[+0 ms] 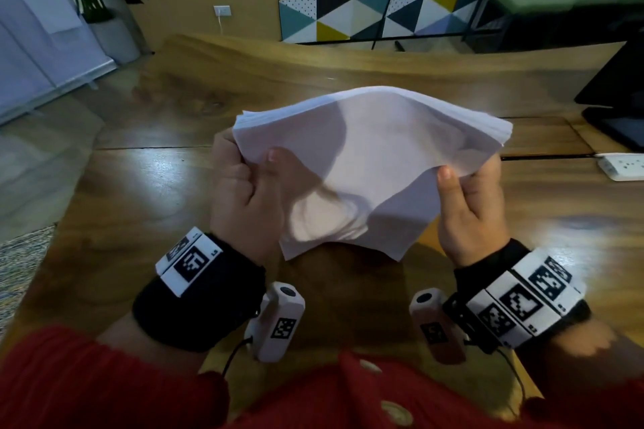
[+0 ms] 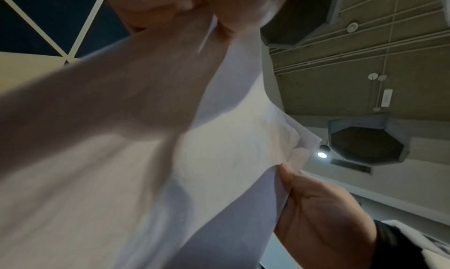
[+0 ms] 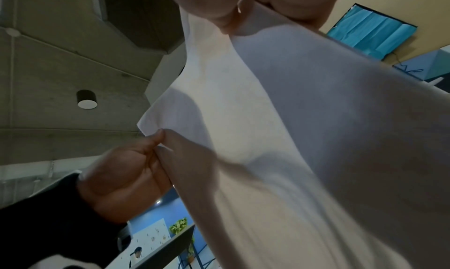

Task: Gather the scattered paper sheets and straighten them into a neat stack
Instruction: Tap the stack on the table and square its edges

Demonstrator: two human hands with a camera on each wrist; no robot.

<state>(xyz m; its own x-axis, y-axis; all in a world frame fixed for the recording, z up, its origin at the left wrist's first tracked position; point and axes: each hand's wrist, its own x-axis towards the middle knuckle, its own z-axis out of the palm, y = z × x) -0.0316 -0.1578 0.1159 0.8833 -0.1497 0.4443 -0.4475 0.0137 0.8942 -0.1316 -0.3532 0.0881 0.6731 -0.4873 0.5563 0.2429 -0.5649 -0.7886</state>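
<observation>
Sheets (image 1: 369,164) gathered in one white sheaf, held up off the wooden counter (image 1: 139,191) between both hands, near the middle of the head view. Left hand (image 1: 244,191) gripping the sheaf's left edge: thumb on top, fingers curled under. Right hand (image 1: 470,205) gripping the right edge the same way, thumb pressed on the upper face, fingers hidden beneath. Sheaf bowed, humped up across the far side and sagging toward the near corner, which hangs lowest. Layered edges fanned slightly at the far left and far right corners, not yet flush.

From the left wrist, underside of the sheets (image 2: 170,157) filling most of the frame, with the right hand (image 2: 321,215) pinching the far edge. From the right wrist, the same underside (image 3: 292,138), with the left hand (image 3: 126,177) clamped on the opposite edge, thumb tip at the paper's corner.

Black wristbands with white coded blocks on both wrists. White power strip (image 1: 623,166) at the counter's right edge, near a dark monitor base (image 1: 616,125). Red sleeve (image 1: 104,387) at the bottom.
</observation>
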